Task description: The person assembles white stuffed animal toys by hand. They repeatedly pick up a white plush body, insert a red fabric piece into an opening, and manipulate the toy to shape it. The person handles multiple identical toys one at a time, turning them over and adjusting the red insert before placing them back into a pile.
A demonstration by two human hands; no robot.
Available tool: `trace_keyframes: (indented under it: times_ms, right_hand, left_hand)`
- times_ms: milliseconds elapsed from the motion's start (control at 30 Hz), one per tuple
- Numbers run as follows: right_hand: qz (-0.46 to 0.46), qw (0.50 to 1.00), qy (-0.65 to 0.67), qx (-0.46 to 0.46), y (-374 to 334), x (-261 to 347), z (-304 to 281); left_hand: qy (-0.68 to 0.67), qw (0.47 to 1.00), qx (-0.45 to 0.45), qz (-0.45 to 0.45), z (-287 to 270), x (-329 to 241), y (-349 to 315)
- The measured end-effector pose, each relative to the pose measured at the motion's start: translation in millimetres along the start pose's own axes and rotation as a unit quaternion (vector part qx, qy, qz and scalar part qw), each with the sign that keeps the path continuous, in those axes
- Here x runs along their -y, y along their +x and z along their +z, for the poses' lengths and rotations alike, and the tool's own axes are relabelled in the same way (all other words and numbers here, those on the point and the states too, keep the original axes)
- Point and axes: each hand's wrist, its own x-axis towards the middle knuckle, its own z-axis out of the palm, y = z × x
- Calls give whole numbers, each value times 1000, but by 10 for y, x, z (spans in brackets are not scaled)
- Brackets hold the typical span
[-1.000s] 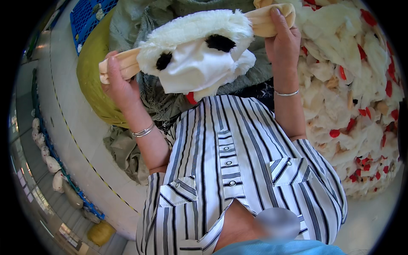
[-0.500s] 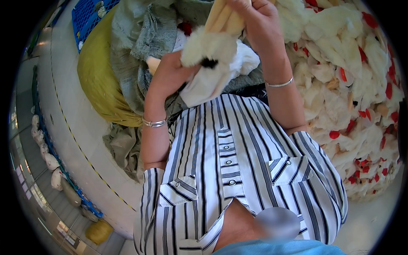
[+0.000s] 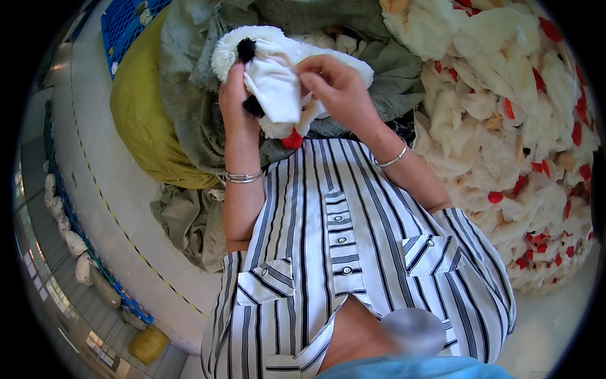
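In front of my chest is a white plush toy skin (image 3: 274,82), limp and fluffy at its edges, with a smooth white panel in the middle. Black furry tufts show on it, and a red patch hangs at its lower edge. My left hand (image 3: 238,104) is closed on its left side, thumb up by the upper black tuft. At the panel's right edge, my right hand (image 3: 338,88) has its thumb and forefinger bent together on the fabric. What lies under the skin is hidden.
An open grey-green sack (image 3: 196,69) lies beneath my hands, beside a full olive-yellow sack (image 3: 139,114). To the right rises a big heap of cream plush pieces with red parts (image 3: 499,164). A blue plastic crate (image 3: 129,25) stands at the far left.
The cream-coloured inner side has gone from view and the fluffy white outside now faces up. My right hand has come down and left; my left hand has risen slightly along the skin's edge.
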Motion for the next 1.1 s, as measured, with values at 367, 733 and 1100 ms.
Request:
trace_keyframes:
  times_ms: [367,733,1100]
  right_hand:
    - [127,965,74,215,-84,28,1]
    - [66,996,23,58,-46,38,81]
    - [192,967,112,122,39,98,-140]
  left_hand:
    - [42,991,38,120,58,91,-85]
    - [-31,998,14,45,219,256,-76]
    - [10,988,33,154,364,35,-104]
